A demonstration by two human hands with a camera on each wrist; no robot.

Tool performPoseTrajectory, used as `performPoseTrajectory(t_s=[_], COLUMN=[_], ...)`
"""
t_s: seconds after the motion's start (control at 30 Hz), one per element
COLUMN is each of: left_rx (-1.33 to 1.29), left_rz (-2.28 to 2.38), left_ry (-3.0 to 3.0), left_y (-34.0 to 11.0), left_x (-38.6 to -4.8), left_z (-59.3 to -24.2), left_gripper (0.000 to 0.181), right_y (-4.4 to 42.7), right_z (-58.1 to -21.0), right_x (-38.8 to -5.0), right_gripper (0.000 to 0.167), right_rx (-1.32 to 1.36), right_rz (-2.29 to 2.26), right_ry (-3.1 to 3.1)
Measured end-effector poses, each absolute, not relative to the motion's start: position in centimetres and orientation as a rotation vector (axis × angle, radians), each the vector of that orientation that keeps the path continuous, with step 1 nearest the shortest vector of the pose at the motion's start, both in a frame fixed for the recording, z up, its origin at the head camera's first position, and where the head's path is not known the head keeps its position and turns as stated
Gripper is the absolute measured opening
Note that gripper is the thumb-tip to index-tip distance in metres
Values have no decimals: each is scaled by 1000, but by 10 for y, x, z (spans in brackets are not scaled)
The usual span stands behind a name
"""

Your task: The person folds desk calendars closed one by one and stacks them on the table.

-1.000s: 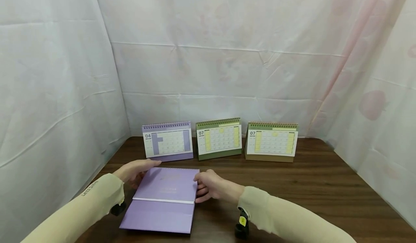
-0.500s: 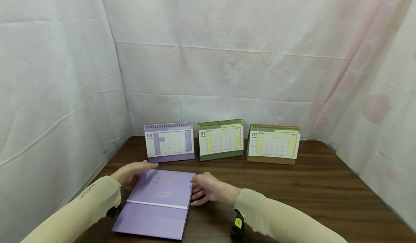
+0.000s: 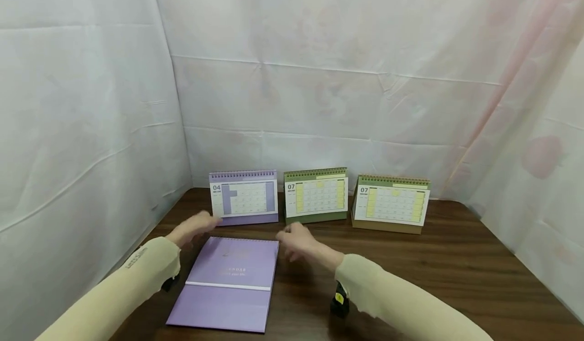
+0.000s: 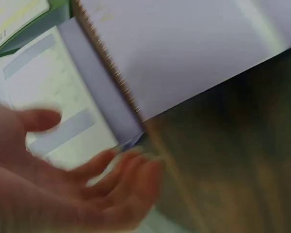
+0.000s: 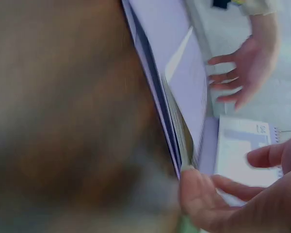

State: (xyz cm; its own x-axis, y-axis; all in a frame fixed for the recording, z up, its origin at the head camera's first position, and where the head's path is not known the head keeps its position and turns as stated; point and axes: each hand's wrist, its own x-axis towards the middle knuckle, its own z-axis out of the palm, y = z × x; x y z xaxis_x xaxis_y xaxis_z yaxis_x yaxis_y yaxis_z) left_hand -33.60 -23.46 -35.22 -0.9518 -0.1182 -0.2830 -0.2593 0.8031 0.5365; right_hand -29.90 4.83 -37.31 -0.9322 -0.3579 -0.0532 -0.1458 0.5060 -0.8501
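Note:
A purple desk calendar lies flat on the dark wooden table, its white strip running across the middle and its spiral binding at the far edge. My left hand is held just beyond its far left corner. In the left wrist view that hand is blurred, its fingers apart and gripping nothing. Close to the far right corner is my right hand, fingers loosely bent. The right wrist view shows this hand beside the spiral end; whether a fingertip touches the calendar I cannot tell.
Along the back stand a purple calendar marked 04, a green calendar marked 07, and a green and brown calendar marked 07. A white cloth curtain closes off the back and sides of the table.
Both hands have come away from the flat purple calendar's sides and moved toward its far end. The calendar, shifted slightly between the earlier frames, lies flat. The head view has turned a little left.

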Motion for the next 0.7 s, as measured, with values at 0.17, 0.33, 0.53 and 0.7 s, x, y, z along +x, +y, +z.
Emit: performPoseTrajectory(t_s=[0.17, 0.33, 0.53, 0.7], left_rx=[-301, -236, -208, -298], left_rz=[1087, 1462, 1739, 1912], left_ry=[3110, 3173, 3061, 2878], left_y=[-234, -230, -221, -216], left_x=[-359, -381, -402, -410], left_z=[-337, -332, -334, -335], left_gripper=[65, 72, 77, 77], right_y=[41, 25, 6, -4], right_z=[-356, -342, -327, -322], right_x=[-337, -371, -390, -399], right_gripper=[44, 55, 59, 68], right_rx=[-1000, -1245, -1127, -888], right_rz=[-1031, -775, -811, -1063], right_ry=[2938, 3134, 3193, 3058])
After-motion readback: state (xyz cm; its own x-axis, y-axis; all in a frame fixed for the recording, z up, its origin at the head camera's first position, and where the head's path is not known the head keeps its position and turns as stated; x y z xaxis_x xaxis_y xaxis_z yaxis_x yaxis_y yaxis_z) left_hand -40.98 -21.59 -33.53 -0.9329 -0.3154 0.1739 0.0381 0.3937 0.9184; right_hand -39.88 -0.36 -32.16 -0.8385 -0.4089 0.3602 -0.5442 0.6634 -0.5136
